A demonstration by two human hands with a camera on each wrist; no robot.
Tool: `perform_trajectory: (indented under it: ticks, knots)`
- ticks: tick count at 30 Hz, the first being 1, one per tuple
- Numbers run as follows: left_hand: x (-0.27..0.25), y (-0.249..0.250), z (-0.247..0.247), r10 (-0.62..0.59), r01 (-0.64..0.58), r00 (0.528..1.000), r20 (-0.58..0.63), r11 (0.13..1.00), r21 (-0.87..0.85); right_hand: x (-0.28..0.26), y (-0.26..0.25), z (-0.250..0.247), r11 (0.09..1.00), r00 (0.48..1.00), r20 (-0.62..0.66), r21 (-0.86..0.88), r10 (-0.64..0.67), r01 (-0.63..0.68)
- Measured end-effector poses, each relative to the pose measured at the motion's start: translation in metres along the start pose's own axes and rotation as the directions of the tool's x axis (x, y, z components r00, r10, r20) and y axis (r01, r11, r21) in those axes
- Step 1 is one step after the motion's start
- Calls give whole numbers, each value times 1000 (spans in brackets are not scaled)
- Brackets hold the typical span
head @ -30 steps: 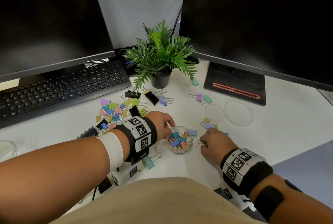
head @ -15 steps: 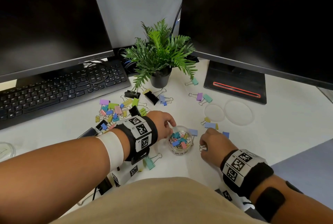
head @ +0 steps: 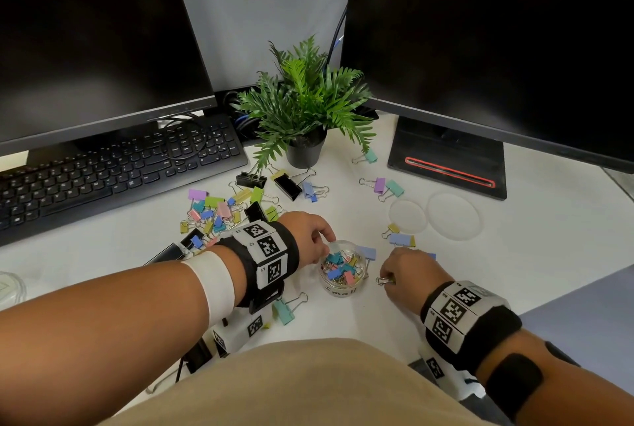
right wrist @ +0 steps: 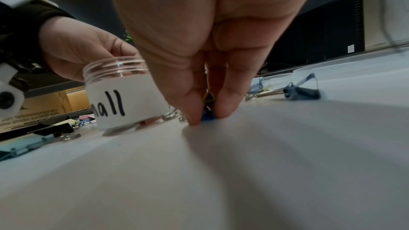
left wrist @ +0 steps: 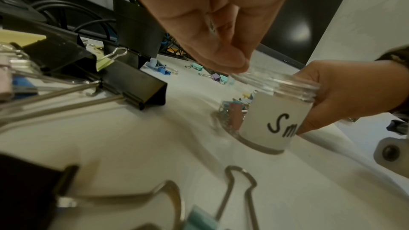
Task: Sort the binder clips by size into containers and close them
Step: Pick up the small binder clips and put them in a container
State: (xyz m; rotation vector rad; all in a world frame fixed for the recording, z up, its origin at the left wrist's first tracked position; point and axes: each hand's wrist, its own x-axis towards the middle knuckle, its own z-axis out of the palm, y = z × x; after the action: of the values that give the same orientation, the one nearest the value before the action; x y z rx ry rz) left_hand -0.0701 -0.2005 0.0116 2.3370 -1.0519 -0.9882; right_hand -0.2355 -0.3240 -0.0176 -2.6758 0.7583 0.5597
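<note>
Your right hand (head: 410, 273) has edged a little closer to you since the earlier frame, dragging its catch along the white desk (head: 343, 319), while your left hand (head: 308, 240) has stayed at the jar. From the right wrist view, thumb and forefinger (right wrist: 225, 106) are closed down on a small blue binder clip (right wrist: 207, 115) that sits on the desk surface; in the head view its wire handles glint just beyond your knuckles. Just left of that hand stands the clear open jar labelled "Small" (head: 341, 276), already holding many tiny coloured clips. Your left hand curls loosely at its far left rim, fingertips touching the threaded lip to steady it, gripping nothing else. A teal medium clip (head: 284, 310) lies beside your left wrist. Judging from this, you are mid-way through the small-size sorting step: next, lift the pinched clip straight up, carry it the short way left over the rim, and let go without knocking the jar. Further out, a mixed pile of clips (head: 223, 209) lies behind your left wrist, and two round clear lids (head: 453, 214) lie to the right, unused. Beyond them stand a potted fern (head: 305, 106), a black keyboard (head: 113, 168) and two dark monitors (head: 99, 34).
</note>
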Motion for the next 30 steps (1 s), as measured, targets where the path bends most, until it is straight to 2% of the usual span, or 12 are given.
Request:
perform_trajectory:
  ticks: [7, 10, 12, 13, 16, 20, 23, 26, 28, 30]
  knots:
    - [-1, 0, 0, -2, 2, 1000, 7, 1000, -9, 1, -2, 0, 998, 998, -47, 42, 38, -36]
    - [-1, 1, 0, -1, 0, 1000, 17, 1000, 17, 1, 0, -19, 968, 988, -122, 244, 97, -65]
    - [-1, 2, -1, 3, -4, 1000, 20, 999, 38, -2, -5, -38, 925, 973, -213, 379, 86, 1]
    - [-1, 3, -1, 7, -7, 1000, 18, 999, 47, -3, -10, -47, 918, 966, -254, 392, 52, 53]
    - [2, 3, 0, 19, -19, 1000, 3, 999, 45, -3, -28, -59, 938, 955, -280, 296, -98, 183]
    - [4, 2, 3, 49, -47, 998, -45, 998, 38, 4, -47, -45, 968, 963, -147, 79, -225, 238]
    - [4, 0, 3, 54, -52, 997, -55, 998, 32, 5, -53, -36, 962, 958, -110, 38, -265, 271]
    - [5, -1, 3, 49, -48, 998, -47, 998, 30, 5, -43, -40, 951, 956, -189, 173, -223, 256]
    - [6, -1, 2, 47, -45, 998, -39, 998, 40, 9, -26, -46, 948, 957, -264, 256, -122, 191]
    - [7, 0, 1, 41, -40, 999, -32, 998, 51, 14, -3, -49, 945, 953, -302, 319, 28, 73]
